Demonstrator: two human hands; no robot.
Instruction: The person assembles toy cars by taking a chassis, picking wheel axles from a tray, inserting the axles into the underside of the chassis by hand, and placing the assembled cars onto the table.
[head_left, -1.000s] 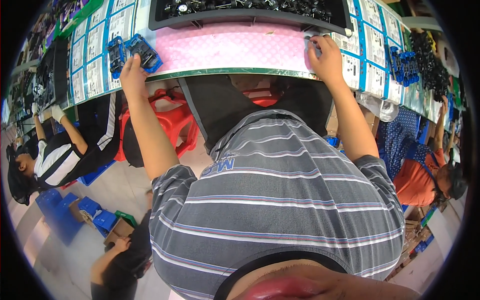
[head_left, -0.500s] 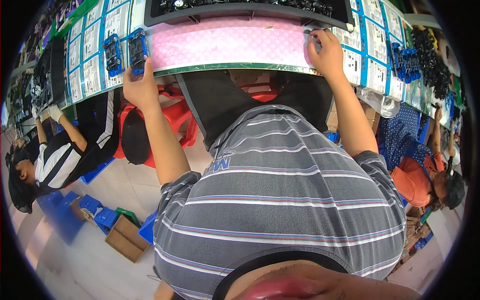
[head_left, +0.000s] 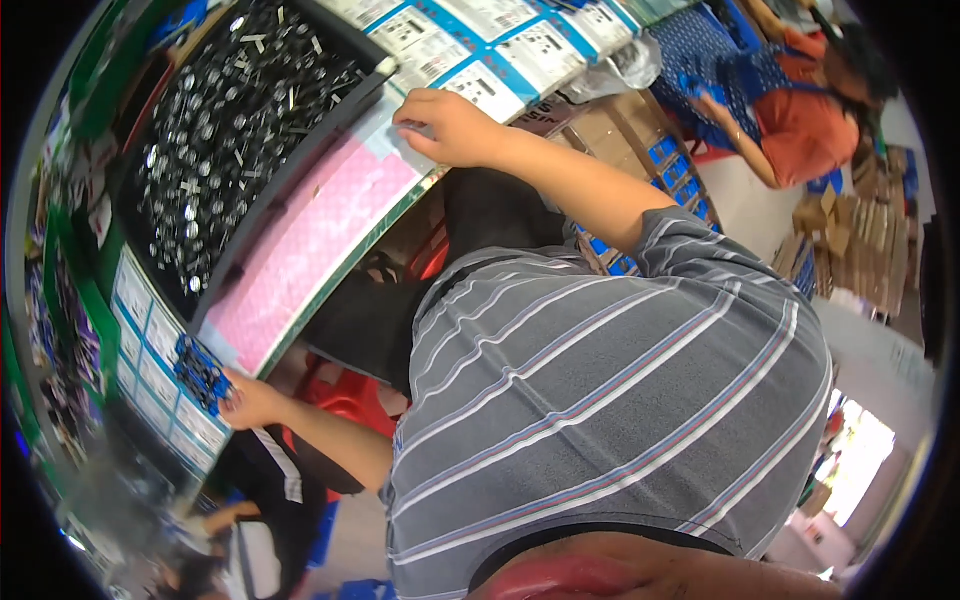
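Observation:
On the printed sheets at the left end of the table lie blue toy car chassis (head_left: 198, 372) with dark undersides, close together; I cannot make out their exact number. My left hand (head_left: 248, 402) is closed at the near end of them, its fingertips gripping the edge of one. My right hand (head_left: 458, 130) rests at the other end of the pink bubble-patterned mat (head_left: 325, 215), its fingers curled in. Something small and dark shows between thumb and fingers there, too small to name.
A large black tray (head_left: 290, 160) full of small black and silver parts stands behind the mat. White-and-blue printed sheets (head_left: 490, 30) cover the table on both sides. A co-worker in an orange top (head_left: 805, 130) is at the right, near stacked cartons (head_left: 865, 245); another person (head_left: 255, 555) is at lower left.
The view has swung to the right and tilted, so the tray shows more fully. My left hand stays at the car chassis; my right hand stays curled by the mat's far-right end.

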